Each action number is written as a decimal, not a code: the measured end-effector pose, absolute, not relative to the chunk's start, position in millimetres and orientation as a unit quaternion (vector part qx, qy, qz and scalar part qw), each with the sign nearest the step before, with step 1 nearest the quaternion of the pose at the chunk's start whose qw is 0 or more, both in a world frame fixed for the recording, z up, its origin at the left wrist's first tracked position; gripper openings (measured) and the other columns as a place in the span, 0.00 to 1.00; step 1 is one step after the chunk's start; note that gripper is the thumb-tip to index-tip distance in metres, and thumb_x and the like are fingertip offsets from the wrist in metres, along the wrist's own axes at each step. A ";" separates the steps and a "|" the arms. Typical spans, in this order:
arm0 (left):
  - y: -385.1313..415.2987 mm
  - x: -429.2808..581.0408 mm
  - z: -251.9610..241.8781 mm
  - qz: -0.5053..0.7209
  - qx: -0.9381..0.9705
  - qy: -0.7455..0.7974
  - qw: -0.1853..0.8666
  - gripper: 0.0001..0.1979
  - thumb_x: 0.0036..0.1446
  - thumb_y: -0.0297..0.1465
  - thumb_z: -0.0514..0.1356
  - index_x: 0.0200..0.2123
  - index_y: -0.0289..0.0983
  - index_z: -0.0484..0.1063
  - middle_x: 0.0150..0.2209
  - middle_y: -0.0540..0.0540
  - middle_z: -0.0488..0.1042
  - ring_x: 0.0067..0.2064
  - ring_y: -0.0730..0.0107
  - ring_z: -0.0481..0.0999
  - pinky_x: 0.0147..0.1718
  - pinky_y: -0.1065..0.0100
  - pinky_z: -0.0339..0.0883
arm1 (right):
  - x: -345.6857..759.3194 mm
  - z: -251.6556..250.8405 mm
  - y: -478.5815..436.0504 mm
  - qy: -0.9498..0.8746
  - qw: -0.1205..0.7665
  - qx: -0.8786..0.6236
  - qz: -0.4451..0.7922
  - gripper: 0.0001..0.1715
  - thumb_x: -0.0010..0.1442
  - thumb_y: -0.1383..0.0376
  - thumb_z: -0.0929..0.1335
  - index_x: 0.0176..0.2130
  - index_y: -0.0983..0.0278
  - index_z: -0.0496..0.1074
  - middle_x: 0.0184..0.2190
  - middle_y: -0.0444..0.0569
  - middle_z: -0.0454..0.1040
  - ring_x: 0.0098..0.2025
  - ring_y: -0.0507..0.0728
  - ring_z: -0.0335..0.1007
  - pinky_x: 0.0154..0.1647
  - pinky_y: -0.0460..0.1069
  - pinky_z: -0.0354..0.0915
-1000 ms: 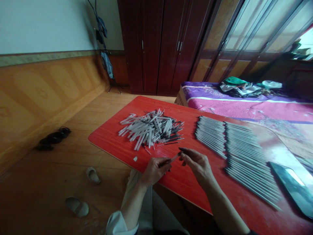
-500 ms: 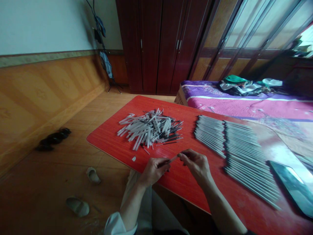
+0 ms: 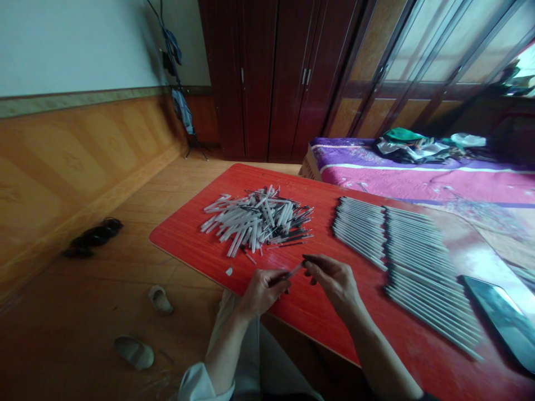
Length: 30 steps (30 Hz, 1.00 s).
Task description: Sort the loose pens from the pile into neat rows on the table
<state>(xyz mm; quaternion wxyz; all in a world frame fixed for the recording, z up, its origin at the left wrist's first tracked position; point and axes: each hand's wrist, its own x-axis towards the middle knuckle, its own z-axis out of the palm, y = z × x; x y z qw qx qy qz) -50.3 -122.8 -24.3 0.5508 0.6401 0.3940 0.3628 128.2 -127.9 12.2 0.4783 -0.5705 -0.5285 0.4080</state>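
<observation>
Over the near edge of the red table (image 3: 200,239), my left hand (image 3: 262,289) is closed round a thin pale pen part (image 3: 295,270) that points up and right. My right hand (image 3: 334,278) pinches its far end with fingertips together. Just beyond my hands lies a loose pile of white tubes and black refills (image 3: 257,220). To the right, assembled pens lie in two neat rows (image 3: 412,256).
A dark phone (image 3: 501,320) lies on the table's right end. A small white scrap (image 3: 229,271) lies near the front edge. A bed with a purple and pink cover (image 3: 418,175) stands behind. Slippers (image 3: 134,352) and dark shoes (image 3: 90,236) lie on the wooden floor at left.
My hands have stayed together on the pen part, with only small finger shifts at its tip. The piles have not moved.
</observation>
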 end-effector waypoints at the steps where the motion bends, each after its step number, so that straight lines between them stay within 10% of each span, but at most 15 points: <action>1: -122.8 -50.3 -24.2 0.361 0.642 0.393 0.550 0.12 0.55 0.35 0.57 0.37 0.33 0.75 0.25 0.48 0.72 0.24 0.75 0.64 0.24 0.74 0.58 | 128.0 11.8 -127.1 -0.533 0.475 -0.572 0.403 0.18 0.48 0.55 0.70 0.34 0.66 0.77 0.23 0.49 0.74 0.24 0.54 0.68 0.21 0.47 0.65; 30: -122.0 -50.7 -26.8 0.385 0.624 0.386 0.560 0.12 0.55 0.35 0.57 0.32 0.33 0.75 0.25 0.48 0.72 0.25 0.76 0.66 0.23 0.75 0.58 | 125.0 18.9 -116.5 -0.513 0.464 -0.589 0.418 0.22 0.44 0.51 0.71 0.28 0.69 0.75 0.18 0.49 0.72 0.18 0.52 0.65 0.18 0.46 0.62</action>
